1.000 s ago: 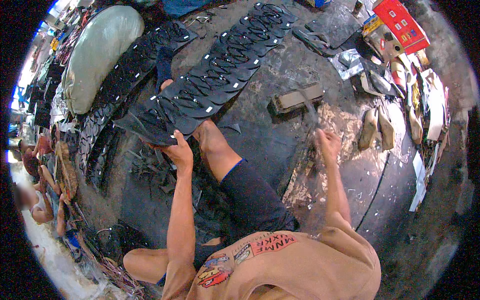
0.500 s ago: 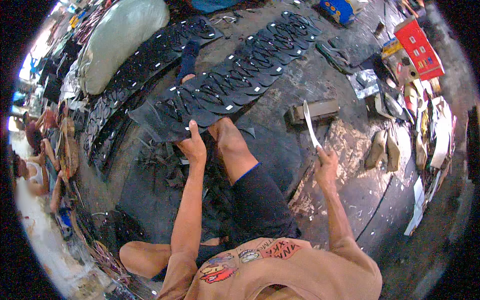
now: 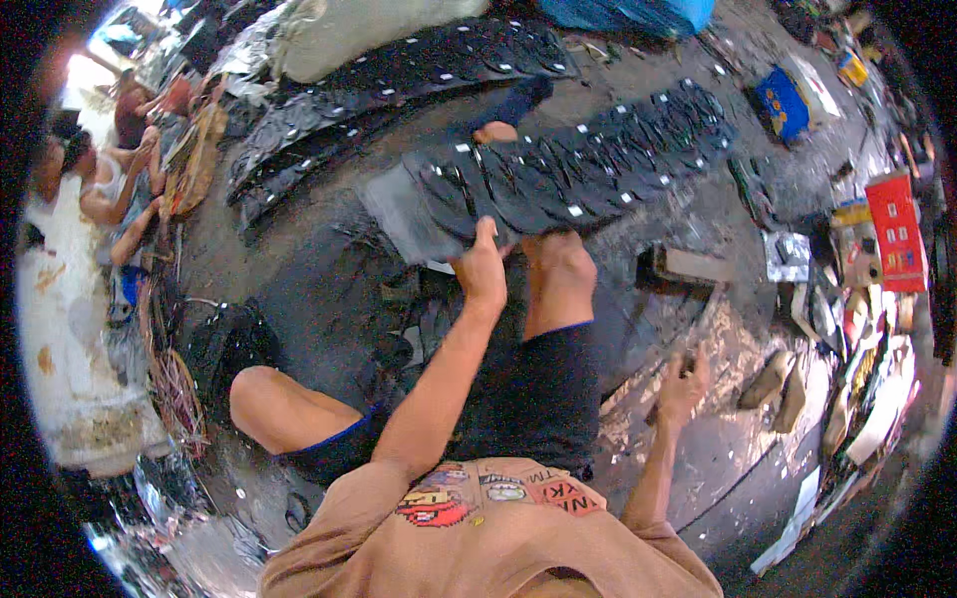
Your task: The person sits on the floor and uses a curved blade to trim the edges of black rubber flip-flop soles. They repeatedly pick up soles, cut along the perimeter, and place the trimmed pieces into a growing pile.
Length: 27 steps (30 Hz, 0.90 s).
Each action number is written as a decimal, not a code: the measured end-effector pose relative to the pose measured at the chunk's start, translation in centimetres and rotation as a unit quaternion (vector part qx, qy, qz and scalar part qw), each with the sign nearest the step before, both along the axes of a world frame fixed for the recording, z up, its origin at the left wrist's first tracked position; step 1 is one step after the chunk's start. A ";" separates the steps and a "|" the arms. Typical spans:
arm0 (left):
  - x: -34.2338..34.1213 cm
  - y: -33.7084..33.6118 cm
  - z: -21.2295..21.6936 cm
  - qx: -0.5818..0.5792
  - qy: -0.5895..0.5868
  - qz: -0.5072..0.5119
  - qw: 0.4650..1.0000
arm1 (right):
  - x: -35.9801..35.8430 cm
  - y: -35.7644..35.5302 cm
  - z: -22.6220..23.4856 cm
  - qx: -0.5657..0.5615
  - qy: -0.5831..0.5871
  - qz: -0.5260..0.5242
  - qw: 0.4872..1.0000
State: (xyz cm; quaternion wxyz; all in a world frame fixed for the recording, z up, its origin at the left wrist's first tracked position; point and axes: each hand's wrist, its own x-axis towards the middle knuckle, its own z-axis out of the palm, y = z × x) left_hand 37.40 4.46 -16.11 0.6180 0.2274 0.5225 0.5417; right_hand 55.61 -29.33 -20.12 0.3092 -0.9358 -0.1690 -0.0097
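Note:
A long overlapping row of black strapped sandals, dotted with small white tags, slants across in front of me. At its near left end my left hand is closed on the edge, thumb on top, fingers hidden beneath. A flat dark sole piece, smeared by motion, juts out left of that hand. Off to the right, my right hand is curled above the floor, apart from the sandals. It held a knife with a pale curved blade a moment ago; the blade is hard to make out now.
A second sandal row lies farther back, beside a pale sack. To the right are a block, wooden shoe forms and a red box. Other people sit at the far left.
The whole view has shifted, so the sandals appear farther right. My left hand stays at the row's near end. My right hand has turned and the knife's blade no longer shows clearly.

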 end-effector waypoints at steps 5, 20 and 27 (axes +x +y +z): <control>-8.9 -5.2 3.3 -0.078 -0.109 -0.053 0.990 | -1.9 4.2 9.0 0.104 0.219 0.058 0.969; -16.6 -6.3 6.8 -0.150 0.090 -0.070 0.982 | -21.4 13.8 10.9 -0.068 0.461 0.412 0.784; -17.9 -6.7 6.4 -0.179 0.034 -0.123 0.976 | -22.9 19.7 6.2 -0.061 0.404 0.445 0.797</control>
